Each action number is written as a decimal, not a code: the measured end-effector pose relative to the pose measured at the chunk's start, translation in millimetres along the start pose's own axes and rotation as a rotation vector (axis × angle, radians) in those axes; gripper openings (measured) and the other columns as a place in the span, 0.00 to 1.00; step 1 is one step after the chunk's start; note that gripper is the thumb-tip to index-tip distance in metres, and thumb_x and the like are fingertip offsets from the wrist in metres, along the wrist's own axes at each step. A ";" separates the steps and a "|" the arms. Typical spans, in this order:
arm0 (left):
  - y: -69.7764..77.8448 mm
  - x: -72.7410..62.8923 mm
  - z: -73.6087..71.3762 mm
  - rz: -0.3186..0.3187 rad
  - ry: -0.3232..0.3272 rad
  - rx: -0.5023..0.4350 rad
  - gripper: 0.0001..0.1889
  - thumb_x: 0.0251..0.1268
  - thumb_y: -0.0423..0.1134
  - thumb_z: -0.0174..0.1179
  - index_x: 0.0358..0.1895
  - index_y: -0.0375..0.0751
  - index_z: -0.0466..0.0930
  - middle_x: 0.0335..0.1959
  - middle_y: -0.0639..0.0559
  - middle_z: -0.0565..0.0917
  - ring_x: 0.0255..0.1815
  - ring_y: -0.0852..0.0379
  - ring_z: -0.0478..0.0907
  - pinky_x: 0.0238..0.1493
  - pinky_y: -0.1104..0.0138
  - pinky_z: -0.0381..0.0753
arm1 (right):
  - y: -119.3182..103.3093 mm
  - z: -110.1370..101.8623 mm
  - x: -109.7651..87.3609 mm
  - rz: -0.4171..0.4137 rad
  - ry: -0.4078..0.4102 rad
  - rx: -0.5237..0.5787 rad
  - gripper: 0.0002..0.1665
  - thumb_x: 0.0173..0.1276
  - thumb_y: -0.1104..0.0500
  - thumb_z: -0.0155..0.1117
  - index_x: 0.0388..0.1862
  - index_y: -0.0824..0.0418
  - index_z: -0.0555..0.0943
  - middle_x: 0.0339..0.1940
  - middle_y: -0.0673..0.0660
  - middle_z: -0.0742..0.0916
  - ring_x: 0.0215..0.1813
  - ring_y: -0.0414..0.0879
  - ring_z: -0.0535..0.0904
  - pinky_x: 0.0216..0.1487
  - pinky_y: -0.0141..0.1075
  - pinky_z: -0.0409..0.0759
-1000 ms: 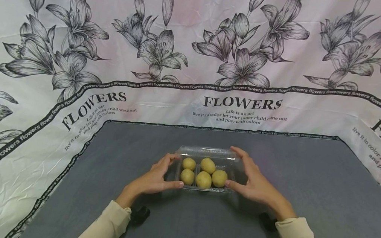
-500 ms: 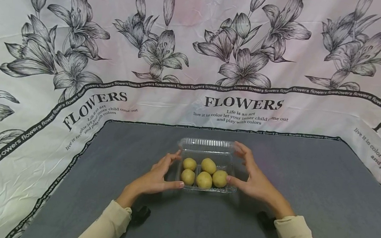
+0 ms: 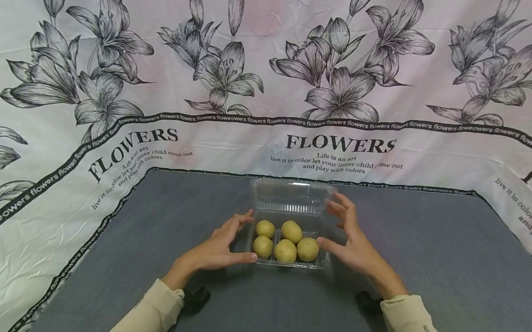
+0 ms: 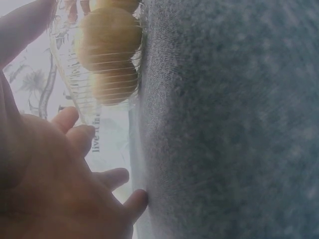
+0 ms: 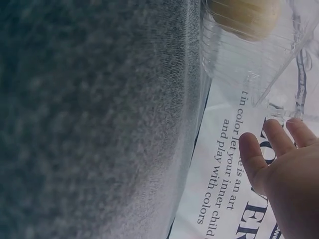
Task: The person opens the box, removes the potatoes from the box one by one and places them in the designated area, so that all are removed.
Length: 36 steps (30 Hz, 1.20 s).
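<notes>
**Clear container [image 3: 290,265] with raised lid [image 3: 292,195] and five yellow balls [image 3: 286,251] inside, on grey counter [image 3: 262,313].**
Judged opened, with contents inside and lid not shut; remainder unclear. Flanked by left hand [image 3: 218,249] and right hand [image 3: 355,250], both spread, with fingers not curled around anything. Readable on backdrop cloth [image 3: 229,147]: "FLOWERS," "Life is an art"; illegible on right sleeve [image 3: 415,327].

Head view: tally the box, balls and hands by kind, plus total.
Clear box: 1
Yellow balls, all in the box: 5
Hands, left hand and right hand: 2
Total: 8
</notes>
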<state>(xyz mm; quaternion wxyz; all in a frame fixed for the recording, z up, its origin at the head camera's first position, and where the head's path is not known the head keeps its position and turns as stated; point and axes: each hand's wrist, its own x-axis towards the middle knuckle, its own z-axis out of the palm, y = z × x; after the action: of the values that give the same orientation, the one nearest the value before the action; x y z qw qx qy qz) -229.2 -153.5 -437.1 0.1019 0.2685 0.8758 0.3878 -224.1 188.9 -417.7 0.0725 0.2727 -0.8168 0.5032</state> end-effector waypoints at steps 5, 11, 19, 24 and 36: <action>0.4 0.1 0.4 -0.002 -0.011 -0.005 0.44 0.66 0.58 0.66 0.78 0.50 0.52 0.86 0.58 0.42 0.84 0.43 0.52 0.76 0.33 0.43 | -0.2 -0.2 3.2 -0.007 0.005 0.027 0.61 0.65 0.70 0.68 0.83 0.54 0.38 0.80 0.73 0.59 0.77 0.71 0.58 0.67 0.69 0.57; 2.2 -0.9 0.3 0.009 -0.011 0.002 0.44 0.67 0.57 0.65 0.78 0.48 0.52 0.86 0.55 0.42 0.84 0.42 0.52 0.75 0.32 0.43 | 0.7 0.8 7.4 0.011 -0.006 0.027 0.63 0.64 0.71 0.66 0.84 0.52 0.36 0.81 0.73 0.56 0.77 0.71 0.57 0.67 0.71 0.56; 2.1 -1.4 0.5 0.012 -0.007 0.004 0.44 0.67 0.58 0.65 0.78 0.48 0.52 0.86 0.55 0.43 0.84 0.44 0.51 0.75 0.32 0.44 | 6.3 1.0 14.9 0.072 -0.017 0.019 0.64 0.65 0.69 0.65 0.84 0.42 0.34 0.83 0.69 0.54 0.78 0.70 0.57 0.67 0.70 0.58; 0.3 -1.8 1.0 0.006 -0.005 0.004 0.44 0.67 0.58 0.65 0.79 0.49 0.52 0.86 0.56 0.42 0.84 0.44 0.52 0.76 0.33 0.43 | 10.5 0.9 20.2 0.084 -0.018 0.012 0.62 0.66 0.67 0.65 0.85 0.45 0.36 0.83 0.69 0.55 0.76 0.70 0.60 0.67 0.68 0.61; 0.7 -1.8 0.3 -0.002 -0.006 -0.001 0.45 0.67 0.57 0.65 0.79 0.48 0.51 0.86 0.56 0.43 0.85 0.46 0.50 0.76 0.33 0.42 | 19.2 0.1 25.7 0.086 -0.021 -0.009 0.58 0.70 0.63 0.67 0.85 0.52 0.41 0.83 0.68 0.57 0.71 0.70 0.68 0.64 0.67 0.65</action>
<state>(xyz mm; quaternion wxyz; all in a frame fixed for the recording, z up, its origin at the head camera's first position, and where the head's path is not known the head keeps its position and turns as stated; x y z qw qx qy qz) -227.3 -153.9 -436.9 0.1050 0.2689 0.8757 0.3871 -255.6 185.9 -422.7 0.0433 0.2423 -0.8307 0.4993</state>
